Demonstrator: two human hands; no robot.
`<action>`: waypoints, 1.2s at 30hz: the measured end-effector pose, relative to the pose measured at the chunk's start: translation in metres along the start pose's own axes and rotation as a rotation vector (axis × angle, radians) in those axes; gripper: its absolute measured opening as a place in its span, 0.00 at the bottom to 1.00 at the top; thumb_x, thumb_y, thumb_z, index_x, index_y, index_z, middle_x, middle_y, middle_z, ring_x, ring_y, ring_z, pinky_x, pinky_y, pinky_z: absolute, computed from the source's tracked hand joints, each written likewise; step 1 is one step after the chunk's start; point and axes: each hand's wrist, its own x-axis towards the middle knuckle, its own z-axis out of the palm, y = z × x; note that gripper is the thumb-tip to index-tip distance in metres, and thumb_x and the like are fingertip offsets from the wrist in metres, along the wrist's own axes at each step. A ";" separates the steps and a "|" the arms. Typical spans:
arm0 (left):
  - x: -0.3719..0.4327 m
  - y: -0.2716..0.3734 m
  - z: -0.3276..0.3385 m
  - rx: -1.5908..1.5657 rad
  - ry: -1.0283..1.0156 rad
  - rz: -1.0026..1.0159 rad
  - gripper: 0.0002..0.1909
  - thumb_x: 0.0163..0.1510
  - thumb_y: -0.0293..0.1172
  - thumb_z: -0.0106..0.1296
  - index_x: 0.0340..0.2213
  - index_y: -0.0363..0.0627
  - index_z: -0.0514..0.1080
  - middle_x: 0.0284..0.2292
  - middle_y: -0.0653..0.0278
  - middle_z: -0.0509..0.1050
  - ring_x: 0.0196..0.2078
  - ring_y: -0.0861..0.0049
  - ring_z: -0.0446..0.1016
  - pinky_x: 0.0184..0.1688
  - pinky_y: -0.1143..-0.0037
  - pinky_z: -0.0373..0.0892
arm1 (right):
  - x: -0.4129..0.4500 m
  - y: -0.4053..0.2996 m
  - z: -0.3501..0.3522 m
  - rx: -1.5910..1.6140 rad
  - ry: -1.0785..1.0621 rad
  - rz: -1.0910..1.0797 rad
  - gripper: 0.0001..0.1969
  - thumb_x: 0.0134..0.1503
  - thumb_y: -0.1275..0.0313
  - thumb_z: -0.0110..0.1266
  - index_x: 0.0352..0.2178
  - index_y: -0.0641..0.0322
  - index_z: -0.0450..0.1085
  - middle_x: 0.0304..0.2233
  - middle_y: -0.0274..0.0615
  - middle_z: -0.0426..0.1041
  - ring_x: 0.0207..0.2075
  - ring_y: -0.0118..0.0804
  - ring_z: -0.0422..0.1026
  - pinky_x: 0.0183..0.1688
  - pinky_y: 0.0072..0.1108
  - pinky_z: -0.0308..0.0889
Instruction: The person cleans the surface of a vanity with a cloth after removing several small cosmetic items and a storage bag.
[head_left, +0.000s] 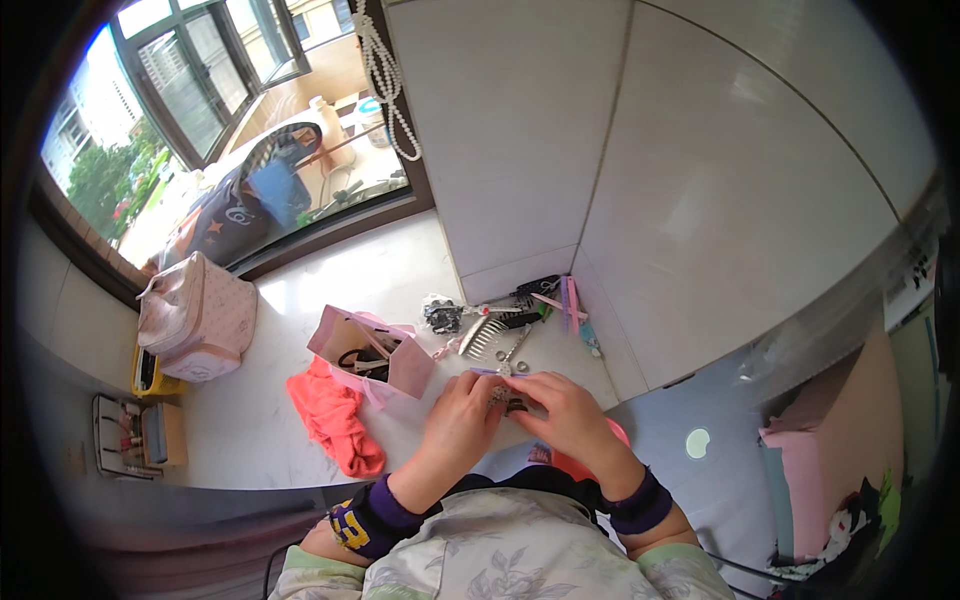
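Observation:
Both hands meet over the front of the white counter. My left hand and my right hand hold a small pale, beaded-looking hair accessory between their fingertips; its exact kind is unclear, and the fingers hide part of it. A dark small piece shows by my right fingers. Just beyond lie a silver comb-like hair clip, a long clip and small rings. Left of my hands stands a pink paper gift bag with dark items inside, beside a crumpled coral towel.
In the wall corner lie combs, black hair items and a plastic packet. A pink zipped case sits at the left by a yellow basket. Below the counter's edge is a coral-pink container.

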 end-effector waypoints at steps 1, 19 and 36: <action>0.001 0.000 0.001 -0.050 0.010 -0.010 0.17 0.54 0.25 0.56 0.46 0.43 0.71 0.39 0.54 0.73 0.40 0.55 0.75 0.43 0.64 0.71 | 0.001 0.000 -0.002 0.012 -0.007 0.008 0.24 0.51 0.72 0.64 0.51 0.57 0.72 0.40 0.42 0.76 0.41 0.43 0.75 0.43 0.30 0.71; -0.022 0.001 -0.123 -0.037 0.455 0.203 0.18 0.48 0.13 0.56 0.41 0.43 0.76 0.38 0.57 0.73 0.36 0.64 0.75 0.37 0.72 0.73 | 0.060 -0.086 0.005 0.292 0.129 -0.170 0.27 0.51 0.79 0.67 0.53 0.53 0.71 0.34 0.38 0.79 0.29 0.27 0.76 0.30 0.19 0.70; -0.010 -0.082 -0.153 -0.040 0.590 -0.034 0.08 0.54 0.21 0.58 0.37 0.41 0.77 0.39 0.59 0.74 0.37 0.65 0.77 0.38 0.72 0.75 | 0.147 -0.125 0.061 0.162 0.134 -0.269 0.16 0.56 0.77 0.59 0.47 0.58 0.74 0.41 0.44 0.77 0.35 0.36 0.79 0.36 0.26 0.76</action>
